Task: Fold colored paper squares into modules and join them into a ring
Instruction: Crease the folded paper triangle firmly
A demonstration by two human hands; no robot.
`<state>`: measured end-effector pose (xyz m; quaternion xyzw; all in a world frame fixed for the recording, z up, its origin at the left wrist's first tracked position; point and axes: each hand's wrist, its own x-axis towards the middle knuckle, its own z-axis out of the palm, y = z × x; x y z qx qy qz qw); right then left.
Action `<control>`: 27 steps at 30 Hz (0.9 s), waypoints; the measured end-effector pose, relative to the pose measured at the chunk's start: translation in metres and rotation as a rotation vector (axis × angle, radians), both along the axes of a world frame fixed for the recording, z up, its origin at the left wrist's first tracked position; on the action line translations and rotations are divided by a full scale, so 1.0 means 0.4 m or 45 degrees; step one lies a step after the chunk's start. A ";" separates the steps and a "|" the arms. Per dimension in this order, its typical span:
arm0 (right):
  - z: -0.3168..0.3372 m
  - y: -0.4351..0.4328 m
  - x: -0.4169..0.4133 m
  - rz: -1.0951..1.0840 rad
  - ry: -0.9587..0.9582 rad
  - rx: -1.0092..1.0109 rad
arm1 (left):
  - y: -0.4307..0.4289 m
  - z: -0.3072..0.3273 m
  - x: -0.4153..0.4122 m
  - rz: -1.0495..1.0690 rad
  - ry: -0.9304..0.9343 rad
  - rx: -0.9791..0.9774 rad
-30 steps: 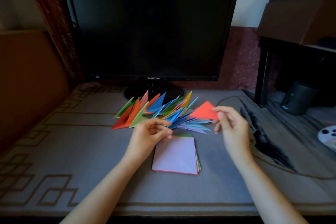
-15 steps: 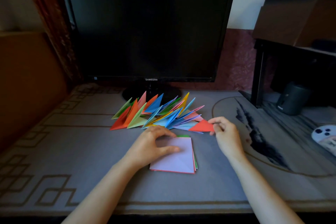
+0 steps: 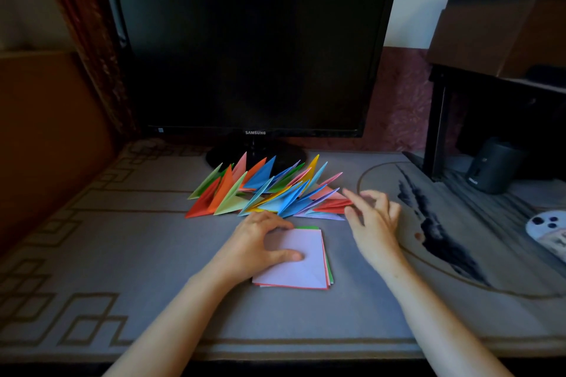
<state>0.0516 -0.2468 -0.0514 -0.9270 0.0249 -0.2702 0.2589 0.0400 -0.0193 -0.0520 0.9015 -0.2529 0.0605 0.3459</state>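
A row of several folded paper modules [image 3: 263, 190] in red, orange, green, blue, yellow and pink stands fanned on the grey table cover in front of the monitor. A red module [image 3: 332, 206] lies at the row's right end. My right hand [image 3: 372, 220] hovers just right of it with fingers spread and loose, holding nothing. A stack of paper squares [image 3: 306, 269], pale lilac on top, lies nearer to me. My left hand [image 3: 260, 242] rests on the stack's left part, thumb pressed on the top sheet and fingers curved over its far edge.
A black monitor [image 3: 248, 49] on its stand fills the back. A dark shelf unit with a brown box [image 3: 502, 24] stands at the right, a small dark speaker [image 3: 490, 165] under it. A white patterned object [image 3: 548, 229] lies at the right edge.
My right hand carried the red module down to the right end of the row and let go of it. My left hand dropped onto the stack of squares.
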 end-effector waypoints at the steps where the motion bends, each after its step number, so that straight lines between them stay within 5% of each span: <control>1: 0.007 0.002 -0.005 0.020 -0.144 0.060 | 0.000 -0.001 0.001 -0.003 -0.005 -0.002; 5: 0.027 0.020 -0.024 0.278 -0.379 0.120 | 0.000 -0.002 0.000 -0.009 -0.009 -0.015; 11: 0.003 0.045 -0.034 0.687 0.062 -0.028 | -0.003 -0.007 0.002 -0.017 -0.056 -0.126; 23: 0.023 0.059 -0.041 0.674 0.201 0.232 | -0.006 0.001 -0.004 0.008 -0.026 -0.164; 27: 0.028 0.055 -0.043 0.652 0.225 0.427 | -0.008 0.018 -0.014 0.114 0.036 -0.389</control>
